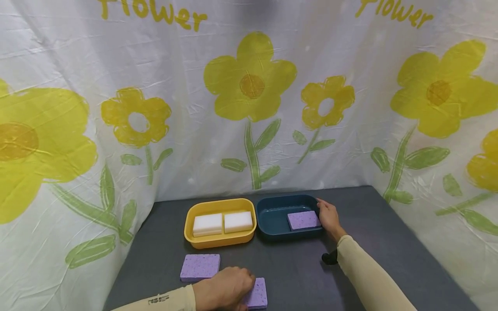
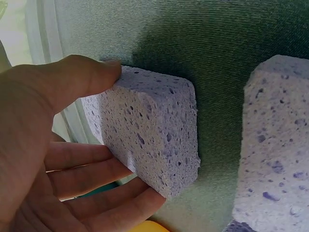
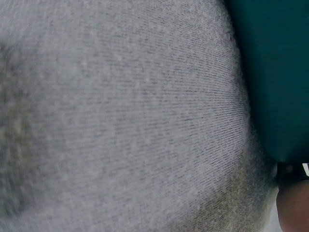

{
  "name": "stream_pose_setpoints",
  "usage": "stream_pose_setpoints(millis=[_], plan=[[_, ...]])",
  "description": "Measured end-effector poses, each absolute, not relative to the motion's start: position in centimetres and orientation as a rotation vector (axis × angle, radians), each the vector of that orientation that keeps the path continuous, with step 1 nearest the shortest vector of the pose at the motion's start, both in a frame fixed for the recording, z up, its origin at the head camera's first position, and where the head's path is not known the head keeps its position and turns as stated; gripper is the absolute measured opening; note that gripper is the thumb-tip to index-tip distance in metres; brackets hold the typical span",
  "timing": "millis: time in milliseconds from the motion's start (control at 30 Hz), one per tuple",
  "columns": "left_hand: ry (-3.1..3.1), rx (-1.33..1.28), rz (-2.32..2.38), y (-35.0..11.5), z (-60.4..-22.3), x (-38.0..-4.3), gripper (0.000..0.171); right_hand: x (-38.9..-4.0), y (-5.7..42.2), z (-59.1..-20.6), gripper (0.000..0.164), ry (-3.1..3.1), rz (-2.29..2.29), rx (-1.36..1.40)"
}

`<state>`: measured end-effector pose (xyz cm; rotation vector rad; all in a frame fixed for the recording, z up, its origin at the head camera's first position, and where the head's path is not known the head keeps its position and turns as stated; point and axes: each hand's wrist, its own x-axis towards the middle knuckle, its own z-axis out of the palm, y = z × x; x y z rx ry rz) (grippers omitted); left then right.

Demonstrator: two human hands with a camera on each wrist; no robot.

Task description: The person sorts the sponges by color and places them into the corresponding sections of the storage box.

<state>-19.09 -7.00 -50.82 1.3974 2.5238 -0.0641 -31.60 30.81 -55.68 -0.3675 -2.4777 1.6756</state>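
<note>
At the front of the table my left hand (image 1: 227, 287) holds a purple sponge (image 1: 257, 294). In the left wrist view the thumb lies on one edge of this pitted sponge (image 2: 145, 121) and the fingers are along the opposite edge. Left of that hand lies another purple sponge (image 1: 200, 266). My right hand (image 1: 330, 217) grips the right end of a dark teal tray (image 1: 272, 235) at its rim. One purple sponge (image 1: 303, 220) lies inside this tray, toward its right end. The right wrist view shows the tray's outer wall (image 3: 280, 77) and only a bit of a digit.
Beside the teal tray, on its left, stands a yellow tray (image 1: 219, 242) with two white sponges (image 1: 208, 223) in it. The dark grey table (image 1: 295, 272) ends at a white curtain (image 1: 186, 172) with printed flowers, which stands behind and along both sides.
</note>
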Motion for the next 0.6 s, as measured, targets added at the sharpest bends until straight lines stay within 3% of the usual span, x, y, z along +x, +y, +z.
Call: stream_pose_setpoints(millis=[600], plan=[[2.600, 1.508, -0.166, -6.3, -49.4, -19.1, 0.038, -31.5, 30.7, -55.8, 0.052, -2.440, 1.689, -0.371]])
